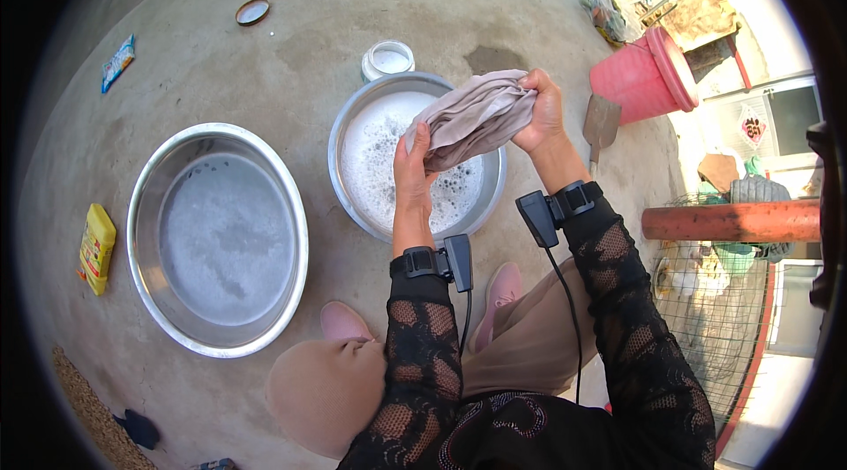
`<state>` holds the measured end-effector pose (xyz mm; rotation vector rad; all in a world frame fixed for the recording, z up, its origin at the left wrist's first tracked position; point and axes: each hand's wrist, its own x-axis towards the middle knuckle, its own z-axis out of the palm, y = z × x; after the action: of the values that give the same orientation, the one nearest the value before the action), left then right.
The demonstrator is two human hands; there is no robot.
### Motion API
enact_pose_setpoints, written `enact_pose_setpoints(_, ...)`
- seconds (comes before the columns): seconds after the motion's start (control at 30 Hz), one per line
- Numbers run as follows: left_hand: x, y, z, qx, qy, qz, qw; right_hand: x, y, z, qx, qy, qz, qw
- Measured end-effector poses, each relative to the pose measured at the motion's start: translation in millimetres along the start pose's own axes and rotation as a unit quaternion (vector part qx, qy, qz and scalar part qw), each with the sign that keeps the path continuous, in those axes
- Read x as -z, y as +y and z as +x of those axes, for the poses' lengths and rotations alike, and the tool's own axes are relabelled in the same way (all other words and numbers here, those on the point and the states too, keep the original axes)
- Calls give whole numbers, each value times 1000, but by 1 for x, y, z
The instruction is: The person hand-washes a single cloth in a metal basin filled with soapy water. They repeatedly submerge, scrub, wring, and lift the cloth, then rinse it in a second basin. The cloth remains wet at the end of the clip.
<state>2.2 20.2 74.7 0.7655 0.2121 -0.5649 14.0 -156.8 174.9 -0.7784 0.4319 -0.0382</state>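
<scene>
A bunched greyish-pink wet-looking cloth (473, 116) is stretched between both hands, above a metal basin (336, 169) of foamy water. My left hand (413, 172) grips its lower left end, thumb on top. My right hand (546, 109) is closed around the upper right end. White suds with bubbles (377, 152) cover the water under the cloth. An open jar (389, 59) with white contents stands just beyond that basin's rim. To the left is a larger metal basin (301, 238) holding cloudy greyish water.
A yellow packet (97, 248) lies left of the large basin, a blue packet (118, 64) and a round lid (252, 12) farther off. At right are a pink bucket (635, 79), a shovel blade (601, 122), an orange-red pole (731, 220) and wire mesh (711, 311).
</scene>
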Motion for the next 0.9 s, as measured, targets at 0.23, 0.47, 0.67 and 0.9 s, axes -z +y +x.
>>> enact_pose_setpoints(0.23, -5, -8, 14, -269, 234, 423, 833, -3, 2, 0, -14, -20, 10, 1000)
enact_pose_setpoints(0.47, -5, 4, 15, -101, 17, 37, 994, -13, -1, -3, 5, -21, 0, 1000)
enact_pose_setpoints(0.67, -6, 16, 10, -83, 36, -239, 967, -14, -2, -3, 28, 5, -83, 996)
enact_pose_setpoints(0.9, -13, 31, 0, -8, -39, -362, 931, -26, 5, -10, 36, -3, -189, 981)
